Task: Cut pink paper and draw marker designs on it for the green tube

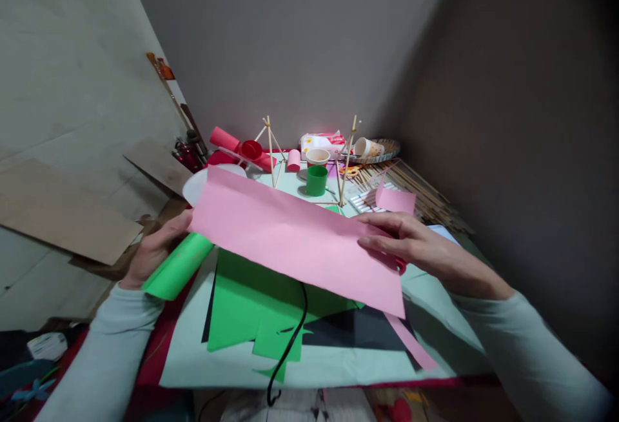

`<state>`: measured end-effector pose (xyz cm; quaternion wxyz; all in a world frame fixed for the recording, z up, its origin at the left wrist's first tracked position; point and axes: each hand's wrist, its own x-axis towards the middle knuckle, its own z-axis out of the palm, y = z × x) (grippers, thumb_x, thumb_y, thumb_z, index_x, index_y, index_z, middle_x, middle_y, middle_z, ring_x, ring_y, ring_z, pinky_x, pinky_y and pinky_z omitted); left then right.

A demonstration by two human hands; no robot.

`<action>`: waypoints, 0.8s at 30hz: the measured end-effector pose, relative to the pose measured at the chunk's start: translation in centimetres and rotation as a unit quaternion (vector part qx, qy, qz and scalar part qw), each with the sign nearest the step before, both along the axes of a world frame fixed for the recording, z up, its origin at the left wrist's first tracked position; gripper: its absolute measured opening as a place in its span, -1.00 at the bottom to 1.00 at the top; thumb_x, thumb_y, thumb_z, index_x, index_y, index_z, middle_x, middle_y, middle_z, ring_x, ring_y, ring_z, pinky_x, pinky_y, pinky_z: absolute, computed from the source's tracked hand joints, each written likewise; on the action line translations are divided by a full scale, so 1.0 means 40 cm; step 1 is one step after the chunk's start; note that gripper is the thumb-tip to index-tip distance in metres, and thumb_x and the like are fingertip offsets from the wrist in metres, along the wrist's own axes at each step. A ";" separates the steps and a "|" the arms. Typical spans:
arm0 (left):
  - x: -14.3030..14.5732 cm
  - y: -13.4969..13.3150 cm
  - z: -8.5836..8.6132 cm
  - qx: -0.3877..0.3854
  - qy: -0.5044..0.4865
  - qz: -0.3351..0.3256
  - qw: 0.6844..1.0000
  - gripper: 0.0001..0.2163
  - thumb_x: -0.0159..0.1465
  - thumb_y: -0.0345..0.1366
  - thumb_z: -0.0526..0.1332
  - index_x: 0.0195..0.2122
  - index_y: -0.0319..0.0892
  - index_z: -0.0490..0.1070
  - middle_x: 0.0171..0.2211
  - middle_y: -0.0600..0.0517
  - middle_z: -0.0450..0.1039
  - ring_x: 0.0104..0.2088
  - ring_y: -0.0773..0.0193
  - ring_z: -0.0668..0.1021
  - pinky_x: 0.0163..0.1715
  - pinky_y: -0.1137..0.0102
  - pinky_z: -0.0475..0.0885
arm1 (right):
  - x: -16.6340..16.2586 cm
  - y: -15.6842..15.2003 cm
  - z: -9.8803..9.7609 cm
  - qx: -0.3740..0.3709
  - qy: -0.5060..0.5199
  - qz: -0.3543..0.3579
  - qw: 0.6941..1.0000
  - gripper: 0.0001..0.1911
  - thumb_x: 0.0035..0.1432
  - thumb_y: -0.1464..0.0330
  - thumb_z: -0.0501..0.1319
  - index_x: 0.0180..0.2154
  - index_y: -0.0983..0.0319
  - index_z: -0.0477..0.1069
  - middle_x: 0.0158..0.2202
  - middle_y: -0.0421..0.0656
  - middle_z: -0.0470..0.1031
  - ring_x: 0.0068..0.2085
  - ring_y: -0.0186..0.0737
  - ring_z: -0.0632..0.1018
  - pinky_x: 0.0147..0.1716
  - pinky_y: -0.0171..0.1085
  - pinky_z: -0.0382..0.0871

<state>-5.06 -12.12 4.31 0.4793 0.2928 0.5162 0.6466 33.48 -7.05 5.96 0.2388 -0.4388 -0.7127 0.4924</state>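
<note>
A large pink paper sheet (294, 238) hangs tilted above the table, held at both ends. My left hand (157, 248) is closed on its left edge and also grips a rolled green paper tube (178, 267). My right hand (411, 241) pinches the sheet's right edge, with something red partly hidden under the fingers. Below the sheet lie cut green paper (256, 319) and black paper (360, 331) on a pale green sheet (217, 364).
At the back stand a green cup (316, 180), a paper cup (318, 156), red and pink paper rolls (242, 144), upright wooden stick frames (271, 151), a plate (387, 148), loose sticks (425, 193), a pink scrap (395, 200). A black cord (290, 344) crosses the front. Cardboard (62, 215) lies left.
</note>
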 end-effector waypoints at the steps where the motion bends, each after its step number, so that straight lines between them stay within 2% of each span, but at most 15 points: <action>1: -0.011 -0.006 -0.004 -0.002 0.009 -0.024 1.000 -0.74 0.04 -0.19 0.51 -0.26 -0.15 0.67 -0.31 0.02 0.71 -0.18 0.05 0.70 -0.25 0.38 0.63 | 0.009 0.000 -0.001 -0.010 -0.004 -0.009 1.000 -0.49 0.19 0.04 0.38 0.07 0.19 0.60 -0.34 -0.15 0.50 -0.38 -0.27 0.43 -0.50 -0.36 0.25; 3: -0.018 -0.014 -0.013 -0.009 0.033 -0.090 0.995 -0.72 0.04 -0.14 0.51 -0.26 -0.14 0.68 -0.29 -0.01 0.71 -0.16 0.00 0.70 -0.22 0.33 0.63 | 0.022 0.003 0.000 -0.026 -0.013 -0.039 0.999 -0.53 0.13 0.04 0.43 -0.02 0.18 0.64 -0.32 -0.15 0.53 -0.38 -0.27 0.43 -0.52 -0.36 0.25; 5: -0.007 -0.015 -0.024 -0.026 0.051 -0.154 0.986 -0.69 0.03 -0.09 0.51 -0.25 -0.15 0.69 -0.30 -0.05 0.71 -0.22 0.01 0.70 -0.24 0.32 0.62 | 0.032 0.010 0.004 -0.037 -0.014 -0.061 0.997 -0.60 0.09 0.06 0.45 -0.13 0.19 0.66 -0.33 -0.15 0.54 -0.40 -0.29 0.42 -0.53 -0.37 0.22; 7: 0.015 -0.011 -0.035 -0.046 0.051 -0.186 0.980 -0.64 0.01 -0.07 0.53 -0.25 -0.19 0.69 -0.32 -0.09 0.69 -0.32 0.07 0.68 -0.30 0.34 0.59 | 0.043 0.016 0.012 -0.041 0.013 -0.093 0.995 -0.65 0.08 0.10 0.46 -0.20 0.21 0.64 -0.34 -0.16 0.54 -0.40 -0.32 0.42 -0.51 -0.38 0.22; 9: 0.036 -0.005 -0.045 -0.056 0.064 -0.197 0.977 -0.58 0.00 -0.05 0.53 -0.19 -0.22 0.68 -0.30 -0.11 0.67 -0.36 0.14 0.64 -0.38 0.40 0.54 | 0.056 0.019 0.022 -0.051 0.057 -0.158 0.985 -0.66 0.05 0.14 0.48 -0.22 0.23 0.62 -0.34 -0.15 0.54 -0.42 -0.34 0.42 -0.51 -0.37 0.22; 13: 0.054 0.004 -0.056 -0.038 0.159 -0.173 0.971 -0.55 0.02 -0.11 0.54 -0.09 -0.21 0.65 -0.26 -0.07 0.62 -0.34 0.21 0.59 -0.39 0.43 0.46 | 0.088 0.004 0.037 -0.045 0.111 -0.261 0.958 -0.64 -0.04 0.21 0.53 -0.20 0.20 0.61 -0.40 -0.16 0.51 -0.50 -0.36 0.41 -0.59 -0.34 0.16; 18: 0.059 0.015 -0.056 0.008 0.221 -0.104 0.970 -0.58 -0.04 -0.19 0.57 -0.16 -0.22 0.62 -0.33 0.00 0.60 -0.37 0.24 0.57 -0.32 0.39 0.49 | 0.108 -0.017 0.043 -0.050 0.140 -0.326 0.934 -0.71 -0.13 0.31 0.55 -0.29 0.16 0.61 -0.47 -0.17 0.47 -0.53 -0.33 0.42 -0.64 -0.35 0.14; 21: 0.075 0.030 -0.059 0.044 0.260 -0.077 0.962 -0.62 -0.03 -0.19 0.54 -0.20 -0.21 0.60 -0.31 -0.01 0.60 -0.37 0.20 0.60 -0.26 0.33 0.54 | 0.110 -0.019 0.039 -0.049 0.158 -0.340 0.926 -0.68 -0.15 0.33 0.55 -0.27 0.15 0.62 -0.41 -0.14 0.54 -0.47 -0.30 0.49 -0.58 -0.37 0.27; 24: 0.093 0.059 -0.069 0.084 0.309 -0.046 0.946 -0.74 0.06 -0.17 0.46 -0.30 -0.20 0.58 -0.12 -0.08 0.58 -0.30 0.18 0.61 -0.17 0.26 0.57 | 0.113 -0.020 0.030 -0.043 0.166 -0.323 0.931 -0.71 -0.06 0.33 0.52 -0.22 0.16 0.63 -0.38 -0.14 0.55 -0.45 -0.32 0.51 -0.55 -0.38 0.30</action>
